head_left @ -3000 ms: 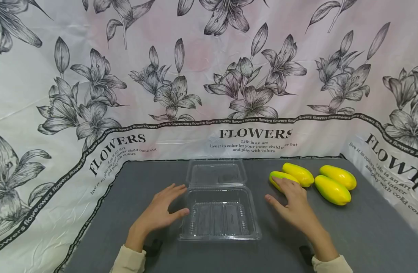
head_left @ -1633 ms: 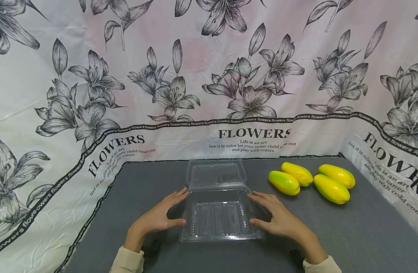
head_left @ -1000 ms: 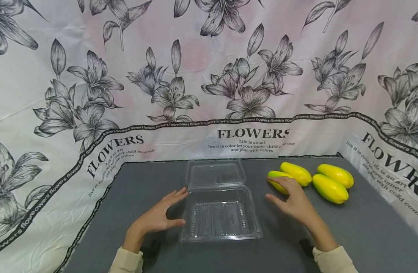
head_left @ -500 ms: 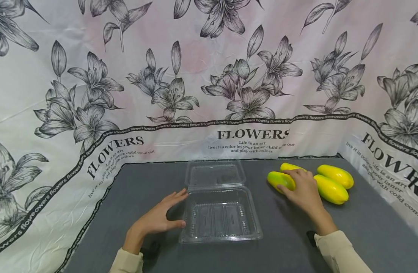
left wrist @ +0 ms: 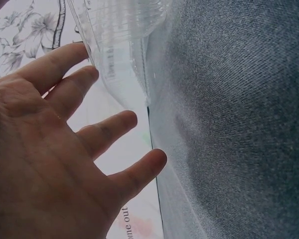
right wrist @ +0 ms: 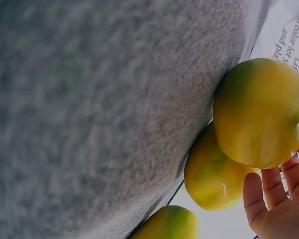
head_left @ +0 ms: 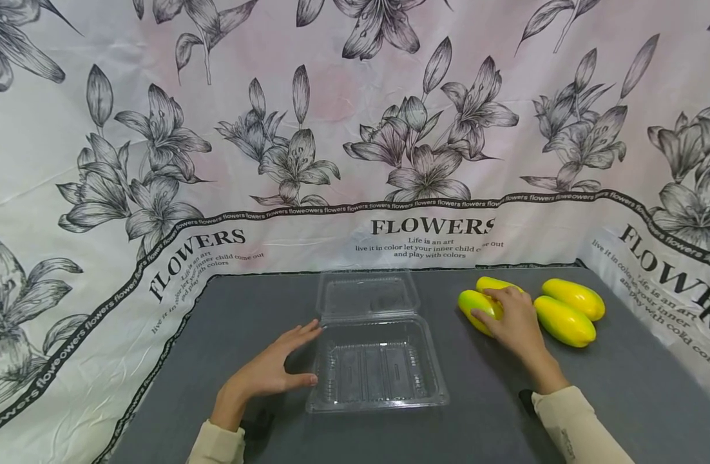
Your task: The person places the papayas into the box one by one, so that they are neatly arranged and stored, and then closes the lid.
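A clear plastic clamshell box (head_left: 378, 374) lies with its lid (head_left: 366, 293) folded back on the grey tabletop. My left hand (head_left: 270, 367) rests beside its left wall, fingers spread and fingertips right at the rim. In the left wrist view that hand (left wrist: 65, 129) has nothing in its grasp. To the right, my right hand (head_left: 517, 322) grips the nearest-left yellow-green papaya (head_left: 475, 306), thumb on its near side and fingers over the top. The right wrist view shows this papaya (right wrist: 259, 114) against the fingers (right wrist: 274, 189); part of the hand is out of frame.
Behind the gripped papaya lies another papaya (head_left: 494, 283), partly covered by the right hand. Two more, a near papaya (head_left: 564, 322) and a far papaya (head_left: 575, 298), lie side by side farther right. A flower-printed cloth (head_left: 308, 245) hangs behind the table.
My right hand has left the box's right side, reached out to the papayas and taken hold of the nearest-left one. The left hand has stayed at the box's left rim.
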A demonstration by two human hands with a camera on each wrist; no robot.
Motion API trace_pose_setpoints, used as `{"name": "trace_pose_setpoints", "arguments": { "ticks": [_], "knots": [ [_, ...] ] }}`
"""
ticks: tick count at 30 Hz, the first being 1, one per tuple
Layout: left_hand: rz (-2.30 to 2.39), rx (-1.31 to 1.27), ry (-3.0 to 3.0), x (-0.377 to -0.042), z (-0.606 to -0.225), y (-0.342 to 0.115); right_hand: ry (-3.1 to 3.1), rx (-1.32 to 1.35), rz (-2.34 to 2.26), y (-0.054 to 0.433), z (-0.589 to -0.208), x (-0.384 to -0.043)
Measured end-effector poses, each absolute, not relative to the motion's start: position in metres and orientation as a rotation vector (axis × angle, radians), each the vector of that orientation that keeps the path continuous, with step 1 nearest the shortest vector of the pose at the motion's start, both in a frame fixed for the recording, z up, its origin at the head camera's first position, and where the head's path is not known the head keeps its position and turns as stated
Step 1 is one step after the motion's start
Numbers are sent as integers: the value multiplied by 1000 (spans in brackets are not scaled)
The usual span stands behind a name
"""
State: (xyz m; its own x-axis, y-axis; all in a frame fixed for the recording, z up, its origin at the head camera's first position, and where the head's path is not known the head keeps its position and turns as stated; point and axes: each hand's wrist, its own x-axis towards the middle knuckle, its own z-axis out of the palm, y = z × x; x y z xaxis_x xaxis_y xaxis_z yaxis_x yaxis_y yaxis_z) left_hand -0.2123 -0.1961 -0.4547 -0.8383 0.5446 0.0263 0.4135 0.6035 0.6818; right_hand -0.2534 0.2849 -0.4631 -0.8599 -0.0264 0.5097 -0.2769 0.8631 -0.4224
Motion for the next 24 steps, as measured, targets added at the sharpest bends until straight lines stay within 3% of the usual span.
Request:
{"name": "trace_pose_setpoints", "arguments": {
  "ticks": [13, 24],
  "knots": [
    [1040, 804, 2652, -214, -457, -197, -2508, 317, 868, 292, -465, -251],
    [1033, 785, 2660, -214, -456, -196, -2690, 163, 940, 293, -460, -241]
  ]
}}
